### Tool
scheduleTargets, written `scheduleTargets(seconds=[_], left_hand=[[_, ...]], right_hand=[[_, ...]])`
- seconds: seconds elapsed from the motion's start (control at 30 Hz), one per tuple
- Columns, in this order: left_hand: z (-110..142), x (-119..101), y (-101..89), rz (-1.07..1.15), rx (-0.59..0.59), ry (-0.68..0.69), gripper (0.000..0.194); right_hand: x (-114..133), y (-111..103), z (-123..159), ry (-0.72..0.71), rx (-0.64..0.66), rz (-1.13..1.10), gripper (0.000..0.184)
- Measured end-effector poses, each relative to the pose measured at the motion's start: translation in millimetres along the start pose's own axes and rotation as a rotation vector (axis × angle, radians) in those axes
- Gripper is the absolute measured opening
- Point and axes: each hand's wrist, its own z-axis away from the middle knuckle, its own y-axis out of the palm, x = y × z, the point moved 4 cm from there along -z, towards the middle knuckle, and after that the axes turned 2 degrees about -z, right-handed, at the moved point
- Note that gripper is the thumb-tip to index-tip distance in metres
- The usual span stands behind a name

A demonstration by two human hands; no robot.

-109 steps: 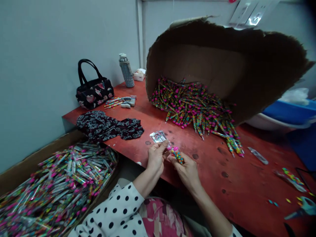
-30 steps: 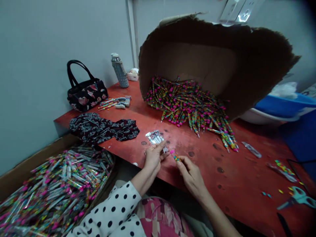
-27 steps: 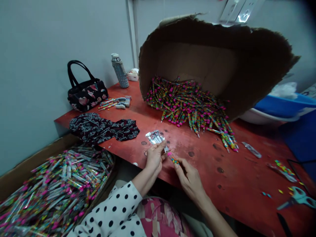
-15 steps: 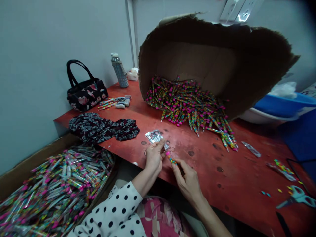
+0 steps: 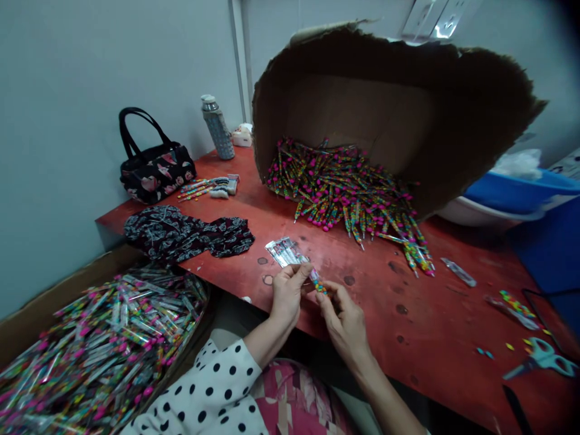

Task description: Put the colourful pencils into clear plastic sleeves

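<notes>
My left hand (image 5: 290,291) pinches a fan of narrow clear-and-silver plastic sleeves (image 5: 281,251) above the near edge of the table. My right hand (image 5: 343,317) grips a slim pen-shaped tube (image 5: 321,288) filled with colourful beads. Its pink end points at my left thumb and appears to be in the mouth of a sleeve; the fingers partly hide the join. Many similar pink-ended tubes (image 5: 338,181) spill from a torn cardboard box (image 5: 385,115) lying on its side. At lower left, sleeved tubes (image 5: 131,326) fill another carton (image 5: 67,281).
The red table (image 5: 380,356) bears a floral handbag (image 5: 156,172), a flask (image 5: 217,128), a patterned cloth (image 5: 190,232) and some striped sticks (image 5: 194,188). Scissors (image 5: 541,359), loose beads (image 5: 484,352) and an empty sleeve (image 5: 458,272) lie right, near a blue basin (image 5: 521,192).
Earlier the pink end was apart from the sleeves. My right hand has brought the tube up and left to them, and my left fingers now close over its end.
</notes>
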Motion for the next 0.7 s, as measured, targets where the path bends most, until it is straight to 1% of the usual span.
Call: scheduleTargets(seconds=[0.07,0.13,0.23,0.3,0.33,0.43,0.53,0.63,0.7], left_hand=[[4.0,5.3,0.0,-0.052,0.026,0.031,0.027],[6.6,8.7,0.2,-0.111,0.068,0.044,0.026],[6.3,7.0,-1.8,-0.124,0.097,0.033,0.026],[4.6,2.0,-5.2,-0.083,0.07,0.041,0.025],[4.1,-0.2,-6.9,-0.061,0.056,0.045,0.025],[5.4,-2.0,-8.8,-0.048,0.056,0.031,0.024],[8.9,0.8,-8.4,-0.065,0.065,0.018,0.025],[9.9,3.5,-7.9,-0.062,0.057,0.02,0.024],[9.1,4.4,-7.5,-0.053,0.073,0.002,0.024]], right_hand=[[0.6,-0.8,-4.1,0.063,-0.018,-0.106,0.023],[0.6,0.6,-7.5,0.137,-0.001,-0.247,0.023],[-0.4,7.6,-6.6,0.23,0.124,-0.482,0.028],[-2.0,12.3,-2.1,0.272,0.211,-0.604,0.03],[-3.2,13.7,0.2,0.285,0.232,-0.642,0.03],[-6.1,14.3,2.0,0.299,0.204,-0.68,0.03],[-4.7,15.0,-3.6,0.288,0.167,-0.683,0.03],[-1.6,19.4,-8.1,0.284,0.163,-0.684,0.03],[-0.7,22.6,-8.4,0.275,0.172,-0.671,0.028]])
